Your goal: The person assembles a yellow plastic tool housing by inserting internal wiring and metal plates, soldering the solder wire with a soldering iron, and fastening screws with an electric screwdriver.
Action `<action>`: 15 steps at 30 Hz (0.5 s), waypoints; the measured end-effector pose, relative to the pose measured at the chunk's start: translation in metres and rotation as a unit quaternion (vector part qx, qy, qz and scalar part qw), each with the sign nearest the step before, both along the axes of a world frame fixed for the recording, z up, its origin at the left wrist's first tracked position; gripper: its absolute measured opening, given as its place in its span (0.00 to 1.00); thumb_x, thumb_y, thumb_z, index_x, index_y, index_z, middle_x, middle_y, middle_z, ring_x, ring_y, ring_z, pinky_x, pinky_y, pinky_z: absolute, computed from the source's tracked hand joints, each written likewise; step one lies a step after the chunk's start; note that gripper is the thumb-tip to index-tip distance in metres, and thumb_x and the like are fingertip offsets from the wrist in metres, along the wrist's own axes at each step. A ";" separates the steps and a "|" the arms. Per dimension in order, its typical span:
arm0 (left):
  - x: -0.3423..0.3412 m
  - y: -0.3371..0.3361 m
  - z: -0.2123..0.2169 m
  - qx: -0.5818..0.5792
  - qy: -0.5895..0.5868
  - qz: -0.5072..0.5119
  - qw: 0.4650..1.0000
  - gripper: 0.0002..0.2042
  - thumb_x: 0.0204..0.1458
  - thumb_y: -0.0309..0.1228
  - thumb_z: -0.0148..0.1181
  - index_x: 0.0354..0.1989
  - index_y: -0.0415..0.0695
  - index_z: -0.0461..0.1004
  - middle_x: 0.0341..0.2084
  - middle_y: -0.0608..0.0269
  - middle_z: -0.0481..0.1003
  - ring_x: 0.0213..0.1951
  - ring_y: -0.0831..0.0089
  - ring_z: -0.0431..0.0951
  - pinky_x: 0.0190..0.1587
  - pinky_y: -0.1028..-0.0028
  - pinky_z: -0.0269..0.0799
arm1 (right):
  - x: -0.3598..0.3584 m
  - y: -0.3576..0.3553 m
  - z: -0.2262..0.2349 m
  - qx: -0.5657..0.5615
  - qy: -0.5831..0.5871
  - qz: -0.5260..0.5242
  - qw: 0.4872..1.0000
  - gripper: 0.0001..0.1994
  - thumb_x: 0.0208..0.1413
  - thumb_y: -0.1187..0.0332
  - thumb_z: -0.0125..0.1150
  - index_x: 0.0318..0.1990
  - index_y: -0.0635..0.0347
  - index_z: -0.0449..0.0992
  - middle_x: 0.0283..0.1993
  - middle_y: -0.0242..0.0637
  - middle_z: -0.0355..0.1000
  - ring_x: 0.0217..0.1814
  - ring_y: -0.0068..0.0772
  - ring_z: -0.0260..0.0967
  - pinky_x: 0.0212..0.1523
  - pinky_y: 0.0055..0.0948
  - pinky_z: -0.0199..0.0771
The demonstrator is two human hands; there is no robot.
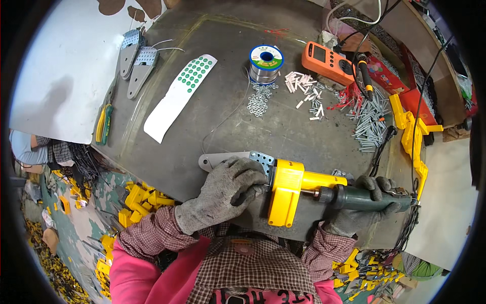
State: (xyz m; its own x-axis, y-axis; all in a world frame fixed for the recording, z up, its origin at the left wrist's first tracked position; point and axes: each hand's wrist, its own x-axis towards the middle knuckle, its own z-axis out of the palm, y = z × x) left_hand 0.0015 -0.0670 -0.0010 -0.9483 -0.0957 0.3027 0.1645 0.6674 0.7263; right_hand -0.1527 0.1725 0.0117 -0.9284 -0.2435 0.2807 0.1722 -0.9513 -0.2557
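My gloved left hand [225,190] is closed at the left side of a yellow plastic housing [286,195]. Its fingers press on a grey metal bracket [261,161] with a blue perforated face, joined to that housing; anything small between the fingertips is hidden. Wrapped round a dark green electric screwdriver [364,197] is my gloved right hand [367,207]. The driver lies level, its thin shaft [307,192] reaching into the housing's right side. A yellow handle-like tube [324,180] extends right from the housing, just above the shaft.
Beyond lie a solder spool [266,66], nuts [259,100], long screws [372,121], white sleeves [304,83] and an orange multimeter [329,61]. A sticker sheet [177,101], brackets [142,71] and pliers [104,124] are left. A yellow frame [412,137] stands right.
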 end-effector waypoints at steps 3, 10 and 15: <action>0.000 -0.001 -0.006 -0.069 0.023 -0.024 0.997 0.16 0.44 0.22 0.66 0.43 0.44 0.75 0.41 0.55 0.74 0.44 0.55 0.76 0.47 0.58 0.71 | 0.001 0.003 0.000 0.001 -0.024 -0.028 0.999 0.16 0.57 0.56 0.65 0.45 0.56 0.72 0.42 0.37 0.74 0.35 0.26 0.72 0.47 0.35 0.71; 0.000 0.002 -0.006 0.011 0.033 0.008 0.999 0.15 0.43 0.21 0.66 0.42 0.43 0.76 0.39 0.55 0.74 0.43 0.55 0.75 0.47 0.60 0.72 | -0.006 0.007 -0.008 -0.006 -0.011 -0.041 0.999 0.16 0.56 0.57 0.65 0.44 0.58 0.72 0.34 0.35 0.71 0.31 0.25 0.71 0.44 0.32 0.70; -0.001 0.003 -0.007 0.020 0.019 0.002 1.000 0.14 0.44 0.22 0.66 0.42 0.43 0.76 0.40 0.56 0.74 0.44 0.57 0.75 0.47 0.61 0.71 | -0.006 0.009 -0.010 -0.017 0.000 -0.032 0.999 0.16 0.57 0.56 0.65 0.43 0.58 0.72 0.35 0.35 0.71 0.32 0.25 0.72 0.44 0.32 0.70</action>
